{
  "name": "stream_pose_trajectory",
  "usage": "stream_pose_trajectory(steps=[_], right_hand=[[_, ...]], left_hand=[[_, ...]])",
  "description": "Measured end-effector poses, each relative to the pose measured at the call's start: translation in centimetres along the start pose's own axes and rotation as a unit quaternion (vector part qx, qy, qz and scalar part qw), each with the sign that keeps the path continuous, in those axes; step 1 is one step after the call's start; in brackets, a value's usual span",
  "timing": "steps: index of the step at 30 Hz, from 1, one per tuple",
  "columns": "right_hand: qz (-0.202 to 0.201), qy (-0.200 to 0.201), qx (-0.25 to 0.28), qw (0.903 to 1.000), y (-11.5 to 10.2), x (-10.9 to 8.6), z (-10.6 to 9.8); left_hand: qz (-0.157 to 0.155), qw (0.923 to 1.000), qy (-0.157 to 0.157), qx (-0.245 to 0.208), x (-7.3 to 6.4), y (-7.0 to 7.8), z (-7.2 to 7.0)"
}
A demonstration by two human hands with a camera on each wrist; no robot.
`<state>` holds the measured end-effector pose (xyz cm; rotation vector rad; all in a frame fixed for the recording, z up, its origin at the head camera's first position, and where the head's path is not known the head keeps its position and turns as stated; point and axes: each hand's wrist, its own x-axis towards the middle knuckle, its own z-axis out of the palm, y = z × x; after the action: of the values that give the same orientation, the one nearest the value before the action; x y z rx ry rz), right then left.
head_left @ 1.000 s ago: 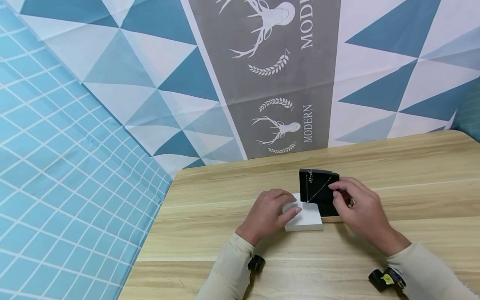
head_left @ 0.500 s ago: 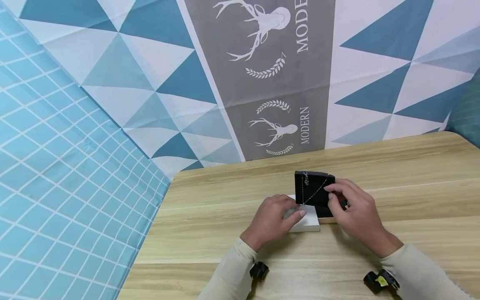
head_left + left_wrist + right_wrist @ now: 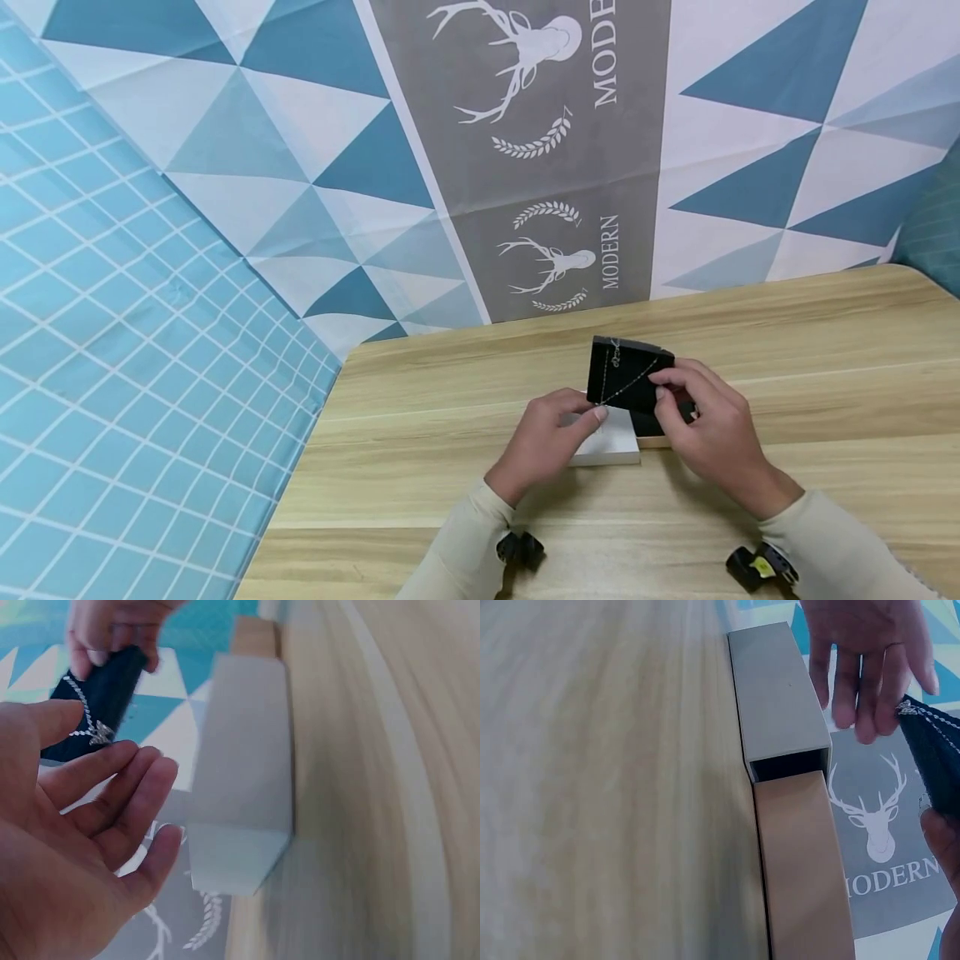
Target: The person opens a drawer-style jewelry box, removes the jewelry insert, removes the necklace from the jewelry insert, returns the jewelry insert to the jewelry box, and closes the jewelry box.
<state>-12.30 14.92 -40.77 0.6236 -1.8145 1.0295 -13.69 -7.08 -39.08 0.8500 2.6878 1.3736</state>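
Note:
My right hand [image 3: 723, 437] pinches the right side of a black necklace card [image 3: 632, 367], thumb in front. The card is tilted up above a white box sleeve [image 3: 617, 435]. A thin silver chain necklace [image 3: 88, 712] runs across the card, with a small silver piece near one edge. My left hand [image 3: 543, 437] is at the card's lower left corner, its fingers loosely bent. In the right wrist view its fingertips meet the card's edge, with the thumb apart. From the sleeve's right end projects a brown box drawer [image 3: 799, 862] with a black inside, partly hidden by my right hand.
The box lies on a wooden table [image 3: 405, 467]. Behind stands a patterned blue, white and grey cloth backdrop [image 3: 555, 183] with deer prints. Blue gridded cloth [image 3: 150, 350] hangs at the left. Each wrist wears a black camera [image 3: 521, 550].
My left hand has risen from over the white sleeve to the card's lower left corner. The card has tilted slightly, still in my right hand's pinch.

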Motion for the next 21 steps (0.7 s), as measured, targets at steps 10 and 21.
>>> stream_pose_trajectory(steps=[10, 21], right_hand=[[0.011, -0.002, 0.004, 0.9999, 0.23, -0.39, 0.15], [0.013, -0.008, 0.005, 0.9999, 0.37, -0.41, 0.17]], left_hand=[[-0.081, 0.9877, -0.001, -0.134, 0.06, 0.2, 0.11], [-0.088, 0.9707, -0.026, -0.222, 0.09, 0.21, 0.16]])
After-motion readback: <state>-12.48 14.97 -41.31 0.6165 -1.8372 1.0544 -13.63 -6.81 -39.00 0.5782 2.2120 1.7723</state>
